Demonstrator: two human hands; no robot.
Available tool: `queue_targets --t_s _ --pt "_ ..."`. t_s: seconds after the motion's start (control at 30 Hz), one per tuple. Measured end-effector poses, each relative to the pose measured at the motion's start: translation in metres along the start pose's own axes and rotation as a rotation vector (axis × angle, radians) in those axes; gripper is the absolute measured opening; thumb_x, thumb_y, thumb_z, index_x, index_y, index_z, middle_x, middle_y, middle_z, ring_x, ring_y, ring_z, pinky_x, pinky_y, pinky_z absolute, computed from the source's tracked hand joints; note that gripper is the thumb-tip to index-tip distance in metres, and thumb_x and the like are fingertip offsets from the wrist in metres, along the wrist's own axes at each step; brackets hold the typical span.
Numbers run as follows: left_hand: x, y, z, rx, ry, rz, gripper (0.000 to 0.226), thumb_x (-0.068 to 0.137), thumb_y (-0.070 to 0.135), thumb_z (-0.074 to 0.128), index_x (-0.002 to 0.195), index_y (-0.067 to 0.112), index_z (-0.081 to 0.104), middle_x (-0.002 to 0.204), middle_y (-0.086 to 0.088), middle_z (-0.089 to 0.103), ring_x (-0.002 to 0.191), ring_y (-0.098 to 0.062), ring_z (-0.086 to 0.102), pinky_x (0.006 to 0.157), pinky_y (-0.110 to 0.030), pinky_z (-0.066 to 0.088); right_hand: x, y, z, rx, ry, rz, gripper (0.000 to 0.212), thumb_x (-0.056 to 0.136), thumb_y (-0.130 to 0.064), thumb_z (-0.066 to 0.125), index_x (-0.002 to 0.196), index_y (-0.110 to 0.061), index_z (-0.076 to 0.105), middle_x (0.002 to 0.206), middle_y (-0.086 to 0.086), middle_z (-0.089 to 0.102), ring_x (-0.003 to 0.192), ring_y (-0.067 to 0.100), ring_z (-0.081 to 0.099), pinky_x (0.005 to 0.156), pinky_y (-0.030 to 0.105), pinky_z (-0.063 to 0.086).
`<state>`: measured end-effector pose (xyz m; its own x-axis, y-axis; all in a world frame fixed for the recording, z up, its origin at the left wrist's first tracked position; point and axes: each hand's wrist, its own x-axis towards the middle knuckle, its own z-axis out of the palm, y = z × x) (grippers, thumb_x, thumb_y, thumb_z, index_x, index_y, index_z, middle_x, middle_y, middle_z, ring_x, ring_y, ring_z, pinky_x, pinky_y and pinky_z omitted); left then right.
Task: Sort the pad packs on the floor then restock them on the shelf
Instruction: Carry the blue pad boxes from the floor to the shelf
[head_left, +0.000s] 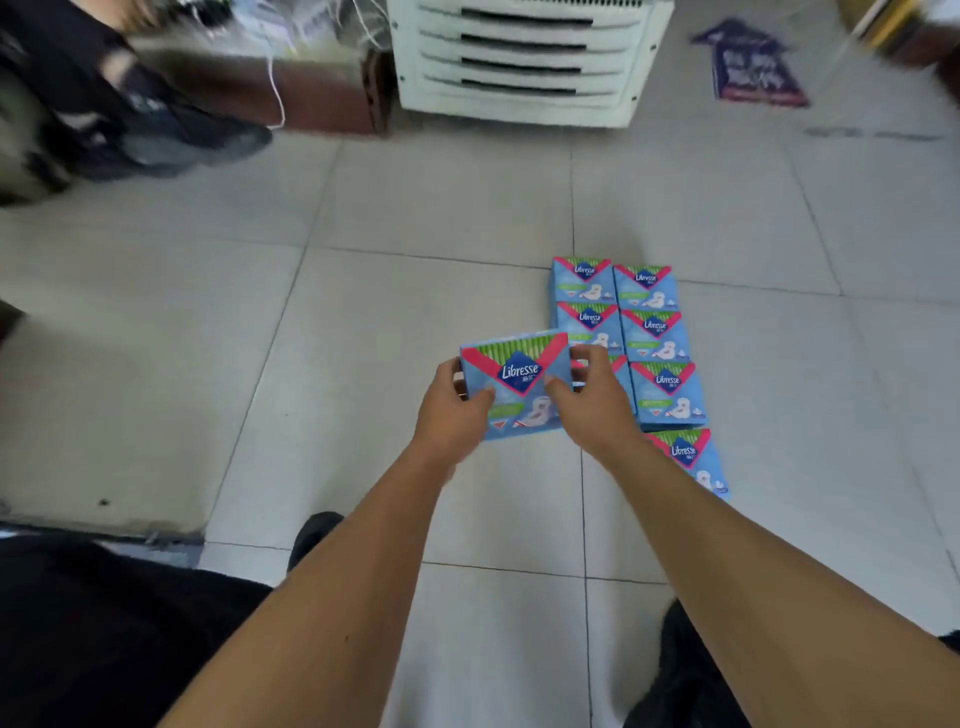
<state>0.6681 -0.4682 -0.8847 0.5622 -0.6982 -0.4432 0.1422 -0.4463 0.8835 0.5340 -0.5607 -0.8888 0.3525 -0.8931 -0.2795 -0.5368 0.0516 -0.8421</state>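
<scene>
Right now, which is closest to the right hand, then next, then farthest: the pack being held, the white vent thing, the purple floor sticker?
1. Held pack, gripped by the right hand.
2. White vent unit, straight ahead.
3. Purple floor sticker, far right.

I see the grid of pad packs (631, 332) lying flat on the tiled floor (415, 218), two columns side by side. Just left of the grid, a held pad pack (514, 384) overlaps its near-left corner. Well behind the grid stands a louvred unit (524, 57).
</scene>
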Motion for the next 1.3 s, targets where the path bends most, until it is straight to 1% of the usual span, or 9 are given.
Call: queue_targets --t_s 0.13,0.33,0.5,0.63,0.83,0.93,1.03,1.17,1.3 --pt "-0.038 0.068 -0.069 -0.059 0.066 0.204 0.036 0.094 0.015 0.061 0.129 0.016 0.051 0.114 -0.006 0.066 0.098 -0.021 0.067 0.079 -0.035 0.058 -0.031 -0.100 -0.001 0.048 -0.028 -0.202 0.026 0.094 -0.026 0.063 0.112 -0.026 0.045 0.094 -0.012 0.059 0.074 0.001 0.060 0.052 0.009 0.044" --pt "-0.116 0.139 -0.172 -0.140 0.275 0.441 0.039 0.095 0.023 0.060 0.128 0.027 0.041 0.108 0.003 0.062 0.091 -0.009 0.067 0.072 -0.029 0.059 -0.097 -0.237 0.020 0.044 -0.107 -0.423 0.028 0.094 -0.031 0.062 0.117 -0.027 0.046 0.100 -0.007 0.063 0.083 0.012 0.068 0.070 0.032 0.056" --pt "-0.165 0.161 -0.240 -0.137 0.528 0.563 0.034 0.095 0.021 0.060 0.125 0.023 0.044 0.107 0.006 0.064 0.090 -0.005 0.065 0.068 -0.021 0.054 -0.139 -0.306 0.060 0.095 -0.192 -0.602 0.023 0.095 -0.025 0.061 0.113 -0.022 0.048 0.100 -0.008 0.063 0.084 0.008 0.066 0.069 0.027 0.054" --pt "-0.204 0.169 -0.292 -0.091 0.711 0.573 0.036 0.095 0.024 0.060 0.127 0.026 0.043 0.099 0.017 0.057 0.090 -0.001 0.062 0.065 -0.013 0.052 -0.158 -0.347 0.104 0.147 -0.334 -0.697 0.021 0.094 -0.021 0.062 0.110 -0.022 0.049 0.101 -0.006 0.065 0.085 0.004 0.066 0.075 0.029 0.056" --pt "-0.262 0.161 -0.370 0.005 0.928 0.556 0.068 0.074 0.022 0.077 0.130 0.034 0.041 0.121 -0.002 0.055 0.109 -0.010 0.059 0.090 -0.032 0.053 -0.196 -0.408 0.181 0.179 -0.559 -0.831 0.028 0.089 -0.029 0.065 0.113 -0.024 0.050 0.104 -0.001 0.069 0.090 0.013 0.069 0.083 0.043 0.057" --pt "-0.289 0.154 -0.406 0.026 1.074 0.514 0.069 0.079 0.010 0.074 0.136 0.029 0.040 0.113 0.002 0.055 0.094 0.002 0.057 0.083 -0.024 0.052 -0.221 -0.435 0.224 0.175 -0.673 -0.902 0.029 0.091 -0.027 0.064 0.115 -0.027 0.049 0.108 -0.003 0.068 0.095 0.011 0.068 0.086 0.045 0.055" --pt "-0.305 0.142 -0.439 0.025 1.222 0.480 0.072 0.079 0.010 0.075 0.139 0.023 0.039 0.109 0.007 0.055 0.097 -0.007 0.059 0.084 -0.028 0.052 -0.246 -0.453 0.265 0.181 -0.765 -0.953 0.032 0.090 -0.025 0.065 0.118 -0.026 0.049 0.114 -0.005 0.066 0.101 0.011 0.066 0.090 0.044 0.054" --pt "-0.303 0.119 -0.482 0.049 1.359 0.402 0.062 0.076 0.016 0.077 0.131 0.021 0.049 0.121 -0.001 0.056 0.101 -0.011 0.060 0.089 -0.033 0.052 -0.264 -0.469 0.315 0.114 -0.810 -1.028 0.035 0.089 -0.023 0.064 0.123 -0.025 0.054 0.117 -0.011 0.064 0.104 0.008 0.063 0.093 0.037 0.051" --pt "-0.292 0.102 -0.514 0.032 1.391 0.327 0.062 0.078 0.017 0.078 0.131 0.021 0.047 0.123 0.002 0.053 0.098 -0.006 0.057 0.079 -0.019 0.049 -0.266 -0.483 0.350 0.026 -0.843 -1.054 0.032 0.091 -0.020 0.063 0.121 -0.025 0.053 0.111 -0.011 0.064 0.096 0.008 0.061 0.071 0.017 0.045"
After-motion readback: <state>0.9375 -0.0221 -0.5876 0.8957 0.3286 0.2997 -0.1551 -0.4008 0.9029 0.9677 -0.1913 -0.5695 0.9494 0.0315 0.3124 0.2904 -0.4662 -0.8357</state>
